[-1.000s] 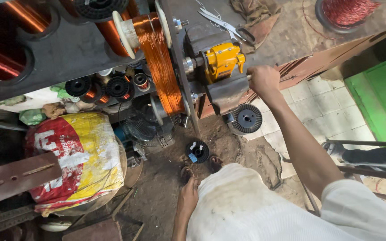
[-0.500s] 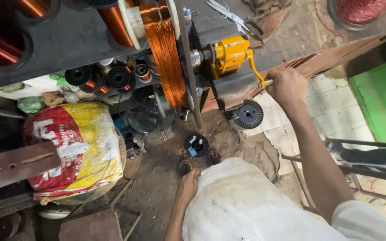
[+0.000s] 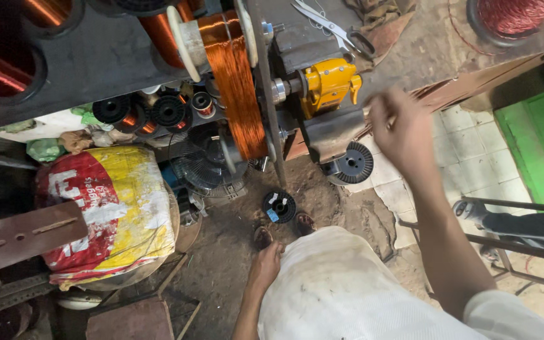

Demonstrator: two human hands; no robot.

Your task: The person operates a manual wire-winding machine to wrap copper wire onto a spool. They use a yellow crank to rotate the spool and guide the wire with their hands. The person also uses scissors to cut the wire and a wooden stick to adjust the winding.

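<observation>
Overhead, the blurred right hand [image 3: 404, 129], fingers loosely apart, hovers at three o'clock of the yellow winder [image 3: 325, 85], its shaft lying nine-to-three; left hand [image 3: 266, 264] hangs, grip unclear.

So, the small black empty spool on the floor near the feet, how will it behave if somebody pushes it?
The black spool lies flat on one flange, so it would probably slide, not roll. It looks empty and plastic, so likely light. The dirt floor looks rough, so it may stop soon.
</observation>
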